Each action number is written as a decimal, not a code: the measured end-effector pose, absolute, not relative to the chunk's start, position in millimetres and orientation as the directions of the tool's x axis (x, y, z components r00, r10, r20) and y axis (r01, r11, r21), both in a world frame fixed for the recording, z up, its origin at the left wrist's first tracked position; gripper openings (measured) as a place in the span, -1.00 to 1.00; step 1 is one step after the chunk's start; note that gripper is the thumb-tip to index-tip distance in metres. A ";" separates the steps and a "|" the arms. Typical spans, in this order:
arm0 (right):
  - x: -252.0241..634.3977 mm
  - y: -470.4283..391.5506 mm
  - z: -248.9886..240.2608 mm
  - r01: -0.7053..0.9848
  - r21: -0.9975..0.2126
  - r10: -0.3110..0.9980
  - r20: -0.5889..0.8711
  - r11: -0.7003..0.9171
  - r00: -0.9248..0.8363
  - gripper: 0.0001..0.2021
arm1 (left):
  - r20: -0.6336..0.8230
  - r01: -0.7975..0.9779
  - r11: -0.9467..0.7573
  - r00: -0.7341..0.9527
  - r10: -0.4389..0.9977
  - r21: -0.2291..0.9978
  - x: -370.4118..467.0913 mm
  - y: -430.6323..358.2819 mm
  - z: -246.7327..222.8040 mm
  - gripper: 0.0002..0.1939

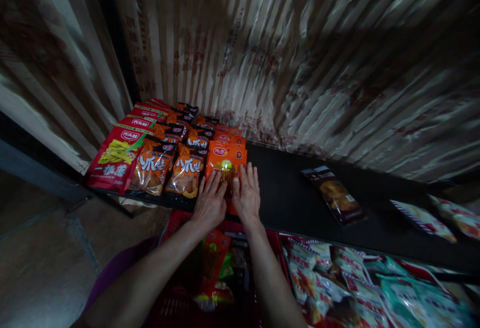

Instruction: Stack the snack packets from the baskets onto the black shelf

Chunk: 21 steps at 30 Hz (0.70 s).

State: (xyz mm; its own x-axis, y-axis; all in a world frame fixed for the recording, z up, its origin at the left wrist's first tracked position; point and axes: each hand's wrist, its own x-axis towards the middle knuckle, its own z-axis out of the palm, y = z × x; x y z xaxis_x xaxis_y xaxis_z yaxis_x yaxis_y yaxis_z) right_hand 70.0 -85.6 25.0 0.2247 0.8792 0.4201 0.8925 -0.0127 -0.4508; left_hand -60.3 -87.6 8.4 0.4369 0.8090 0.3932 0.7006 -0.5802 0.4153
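Observation:
An orange snack packet [227, 157] lies at the front of a short row of like packets on the black shelf. My left hand [210, 200] rests on its lower left part, fingers stretched out and lightly bent. Against its right edge lies my right hand [246, 193], fingers long and flat, thumb toward the packet. Both hands are open, and the lower part of the packet is partly hidden between them. Just left of my left hand are brown-and-black snack bags [186, 170] in two columns. Beyond these, red snack bags [116, 158] overlap in a row.
A dark snack bag [335, 195] lies alone on the black shelf [281, 183], with white packets [423, 219] farther right. Below the shelf edge stands a red basket [176, 223] holding snack bags. More white and teal bags [416, 293] fill the lower right. Corrugated sheeting [262, 68] backs the shelf.

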 end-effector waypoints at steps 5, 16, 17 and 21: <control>57.0 -93.0 18.8 0.960 -0.279 0.965 0.260 0.028 0.047 -0.51 | 0.396 0.707 -0.575 0.429 0.812 0.412 -60.7 -86.9 2.7 -0.48; 60.6 -44.1 42.0 0.988 -0.148 0.967 0.255 0.048 -0.009 -0.51 | 0.398 0.707 -0.570 0.421 0.815 0.419 -59.8 -88.5 1.8 -0.40; 60.8 -35.8 42.8 0.988 -0.152 0.973 0.232 0.037 -0.001 -0.50 | 0.397 0.707 -0.568 0.419 0.817 0.421 -59.7 -88.7 2.8 -0.41; 60.0 -12.3 40.9 0.981 -0.194 0.996 0.086 -0.021 0.039 -0.50 | 0.390 0.712 -0.557 0.411 0.824 0.428 -59.4 -88.8 4.5 -0.44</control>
State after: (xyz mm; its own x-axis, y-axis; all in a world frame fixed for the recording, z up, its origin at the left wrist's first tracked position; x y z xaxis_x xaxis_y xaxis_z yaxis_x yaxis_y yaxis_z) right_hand 60.0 -12.3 40.9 0.0385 0.9956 0.0858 0.9808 -0.0212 -0.1940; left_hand -59.4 -88.8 4.5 0.4112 0.8241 0.3896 0.7117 -0.5573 0.4276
